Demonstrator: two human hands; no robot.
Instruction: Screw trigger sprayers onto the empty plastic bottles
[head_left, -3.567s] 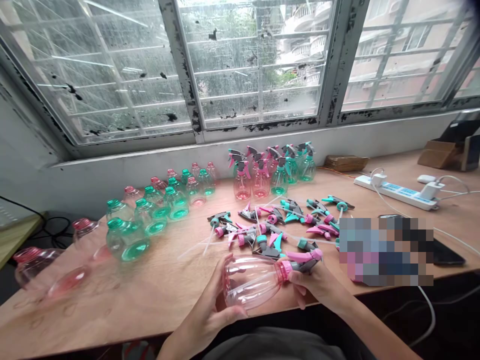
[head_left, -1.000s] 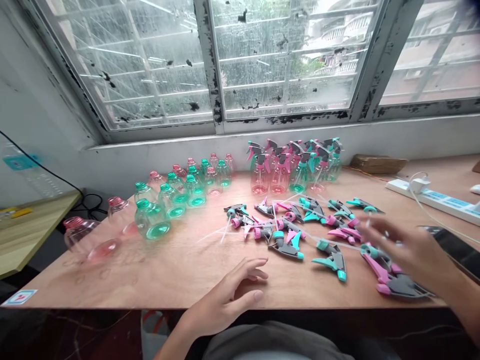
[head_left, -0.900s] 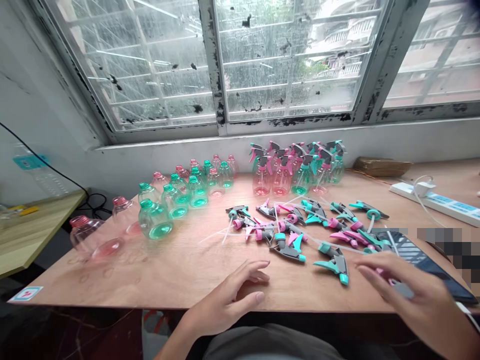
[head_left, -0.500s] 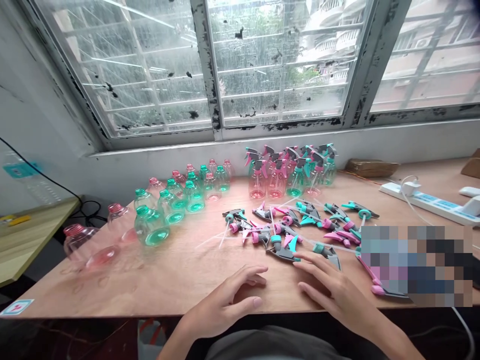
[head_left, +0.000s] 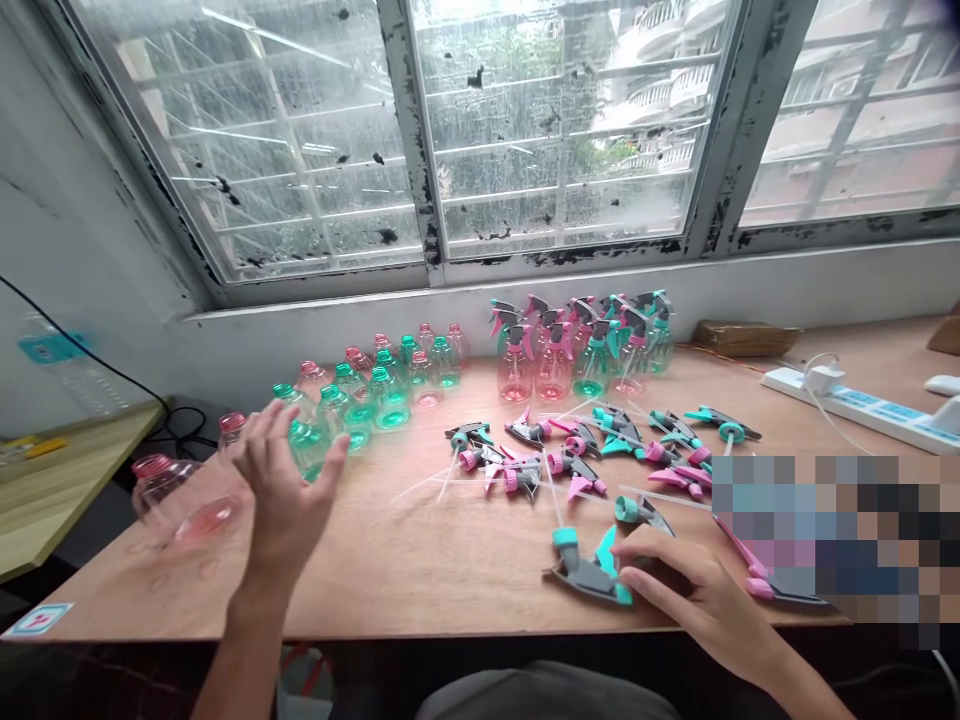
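My right hand (head_left: 694,590) pinches a grey and teal trigger spray head (head_left: 589,575) by its nozzle end, near the table's front edge. The white dip tube of that sprayer points away from me. My left hand (head_left: 281,490) is raised at the left, fingers apart, in front of a clear green bottle (head_left: 309,445) with no top, which it partly covers. Whether the fingertips touch the bottle cannot be seen. Several more trigger spray heads (head_left: 529,478), pink or teal with grey, lie loose in the middle of the table.
Open pink bottles (head_left: 154,485) and green bottles (head_left: 391,400) stand in rows at the left. Bottles with sprayers fitted (head_left: 553,370) stand together by the window wall. A white power strip (head_left: 862,410) and a brown packet (head_left: 742,338) lie at the right.
My left hand has moved left and up from the table's middle to the green bottles. My right hand has gripped the teal spray head and drawn it nearer to me.
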